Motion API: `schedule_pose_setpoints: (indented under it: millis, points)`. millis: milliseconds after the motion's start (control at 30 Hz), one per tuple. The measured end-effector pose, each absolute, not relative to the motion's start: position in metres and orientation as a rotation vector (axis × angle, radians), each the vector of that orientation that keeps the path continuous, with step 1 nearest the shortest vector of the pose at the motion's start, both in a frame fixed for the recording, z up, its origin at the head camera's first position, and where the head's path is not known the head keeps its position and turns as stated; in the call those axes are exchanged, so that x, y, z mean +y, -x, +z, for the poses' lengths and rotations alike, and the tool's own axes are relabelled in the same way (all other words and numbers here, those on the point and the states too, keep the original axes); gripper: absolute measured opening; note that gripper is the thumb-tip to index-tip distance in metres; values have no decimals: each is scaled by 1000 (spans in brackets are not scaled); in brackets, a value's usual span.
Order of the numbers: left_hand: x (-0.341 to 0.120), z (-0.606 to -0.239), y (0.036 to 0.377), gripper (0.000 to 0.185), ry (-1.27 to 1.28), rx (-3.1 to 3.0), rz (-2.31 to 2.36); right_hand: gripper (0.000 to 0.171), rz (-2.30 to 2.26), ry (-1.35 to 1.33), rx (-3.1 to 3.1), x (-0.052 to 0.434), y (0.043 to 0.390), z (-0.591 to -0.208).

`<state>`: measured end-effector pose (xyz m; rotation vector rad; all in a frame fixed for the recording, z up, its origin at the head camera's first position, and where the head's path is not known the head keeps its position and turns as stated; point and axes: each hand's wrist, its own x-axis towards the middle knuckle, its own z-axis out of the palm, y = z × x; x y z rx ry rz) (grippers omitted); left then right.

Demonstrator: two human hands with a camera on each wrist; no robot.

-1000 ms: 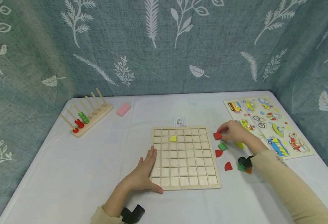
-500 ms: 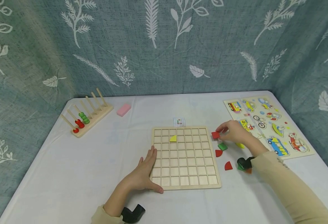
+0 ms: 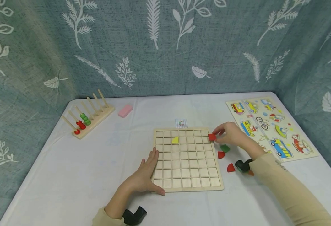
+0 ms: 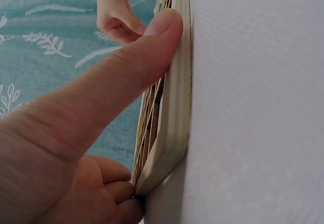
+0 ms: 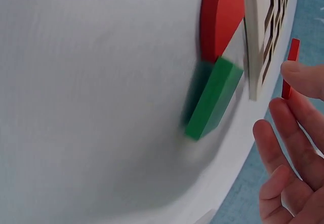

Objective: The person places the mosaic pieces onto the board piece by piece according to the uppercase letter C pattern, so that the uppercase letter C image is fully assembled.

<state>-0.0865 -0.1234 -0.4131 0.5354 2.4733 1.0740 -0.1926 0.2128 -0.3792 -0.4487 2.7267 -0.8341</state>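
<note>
A wooden grid board lies flat on the white table, with a yellow rounded-edge tile in one of its upper cells. My left hand rests at the board's near left corner, fingers stretched along the left side and thumb on the front edge. At the upper right rim of the board, my right hand pinches a red square tile between thumb and fingertips, held upright in the right wrist view. Under that hand lie a green square tile and a red quarter-circle tile.
Another red quarter-circle lies right of the board. An orange tile shows partly beneath the right wrist. A small printed pattern card sits behind the board. Farther off are a vehicle puzzle, a peg stand with beads and a pink block.
My right hand has moved left with the red square tile, from beside the board to over its right rim. The left hand has stayed in place.
</note>
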Motion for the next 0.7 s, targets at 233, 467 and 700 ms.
schedule_pose_setpoints:
  millis: [233,467,700]
  points:
    - [-122,-412,87,133,-533,2476,1076,24,-847,524,2737,201,190,-378]
    - [-123,-412,86,133,-520,2474,1070,24,-838,565,2728,188,191,-377]
    - [-123,-413,86,133,-533,2471,1066,22,-866,580,2704,173,190,-376]
